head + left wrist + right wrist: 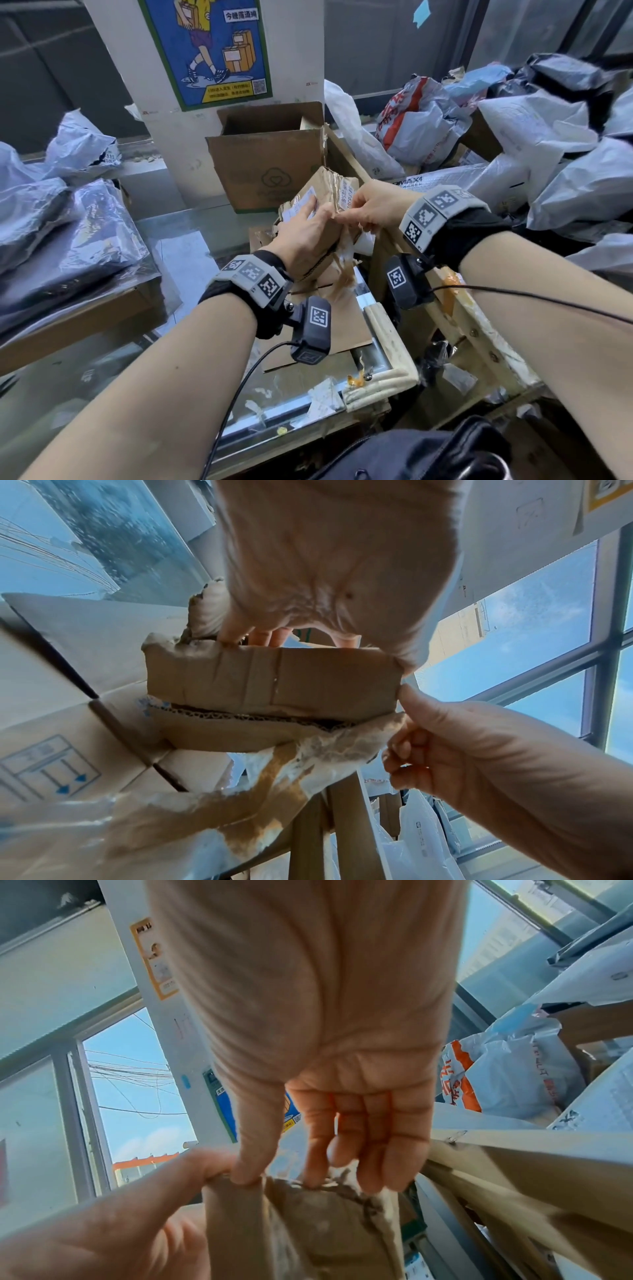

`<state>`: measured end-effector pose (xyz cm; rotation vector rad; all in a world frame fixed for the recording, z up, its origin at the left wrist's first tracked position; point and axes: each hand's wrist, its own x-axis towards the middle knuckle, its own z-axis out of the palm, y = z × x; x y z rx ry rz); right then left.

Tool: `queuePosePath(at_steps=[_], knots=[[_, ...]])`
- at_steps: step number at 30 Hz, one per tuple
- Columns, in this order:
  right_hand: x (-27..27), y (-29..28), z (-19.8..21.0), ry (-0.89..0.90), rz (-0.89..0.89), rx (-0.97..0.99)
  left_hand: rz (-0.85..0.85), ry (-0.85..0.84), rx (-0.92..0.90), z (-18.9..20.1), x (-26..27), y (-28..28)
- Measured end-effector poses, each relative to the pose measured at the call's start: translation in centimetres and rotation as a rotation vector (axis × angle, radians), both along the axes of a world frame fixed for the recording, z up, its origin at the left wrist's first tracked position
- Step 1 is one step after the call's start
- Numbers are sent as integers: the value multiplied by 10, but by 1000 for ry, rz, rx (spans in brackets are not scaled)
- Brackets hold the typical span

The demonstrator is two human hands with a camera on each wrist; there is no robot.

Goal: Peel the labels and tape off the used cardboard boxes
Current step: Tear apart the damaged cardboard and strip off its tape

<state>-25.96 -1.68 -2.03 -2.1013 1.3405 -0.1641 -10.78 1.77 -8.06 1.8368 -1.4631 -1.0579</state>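
Observation:
A small, crumpled cardboard box is held above the counter. My left hand grips it from the left, fingers curled over its top edge next to a white label. My right hand pinches torn tape at the box's right side. In the left wrist view the box sits under my left hand, and the right hand has its thumb at the box corner. Peeled brown tape hangs in ragged strips below. In the right wrist view my fingers pinch the frayed tape edge.
A larger open cardboard box stands behind against a white pillar with a poster. Grey mailer bags lie at left and more are piled at right. Flat cardboard lies on the glass counter; a wooden frame borders its right.

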Motion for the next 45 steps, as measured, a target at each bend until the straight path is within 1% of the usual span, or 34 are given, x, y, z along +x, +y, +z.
queuePosePath(at_steps=[4, 8, 10, 12, 13, 14, 15, 17, 19, 21, 22, 24, 28, 30, 34, 36, 38, 39, 40, 41, 42, 43, 44, 45], knots=[[7, -5, 1, -93, 48, 2, 6, 51, -27, 1, 4, 4], [7, -10, -2, -179, 91, 110, 6, 26, -45, 0, 12, 3], [8, -8, -7, -267, 53, 165, 19, 39, -55, 0, 13, 4], [9, -6, -7, -340, -22, 162, 57, 66, -55, 0, 15, 4], [10, -4, -6, -344, -64, 145, 78, 80, -60, 1, 16, 5], [10, -1, -5, -295, -89, 112, 98, 100, -71, 1, 17, 4], [11, 3, -2, -187, -84, 54, 116, 124, -78, 2, 18, 4], [14, 14, -2, 67, -13, -101, 122, 151, -70, 5, 18, 3], [19, 25, -8, 265, 44, -280, 122, 151, -60, 7, 18, 3], [26, 29, -17, 351, 27, -452, 128, 171, -80, 10, 17, 5], [28, 29, -22, 354, 16, -517, 122, 177, -88, 10, 17, 6], [29, 26, -32, 293, 25, -562, 142, 185, -85, 9, 19, 5], [27, 22, -34, 115, 73, -441, 208, 242, -79, 0, 26, 3], [27, 20, -30, 108, 112, -409, 224, 257, -75, -7, 31, 3], [28, 16, -24, 151, 174, -421, 267, 268, -64, -14, 36, -1], [28, 16, -24, 152, 172, -449, 259, 264, -60, -13, 37, 0], [28, 16, -26, 124, 133, -463, 243, 260, -70, -11, 36, 4], [27, 15, -26, 104, 94, -470, 244, 217, -102, -9, 35, 6], [26, 14, -25, 88, 44, -476, 257, 129, -168, -7, 33, 9], [25, 12, -23, 79, -5, -479, 288, 1, -271, -7, 31, 13], [25, 9, -21, 75, -43, -479, 317, -145, -420, -7, 28, 16], [24, 7, -19, 78, -69, -473, 294, -264, -576, -8, 25, 20], [23, 5, -18, 87, -87, -470, 209, -347, -697, -8, 22, 22], [23, 4, -17, 96, -100, -467, 100, -394, -755, -9, 20, 24]])
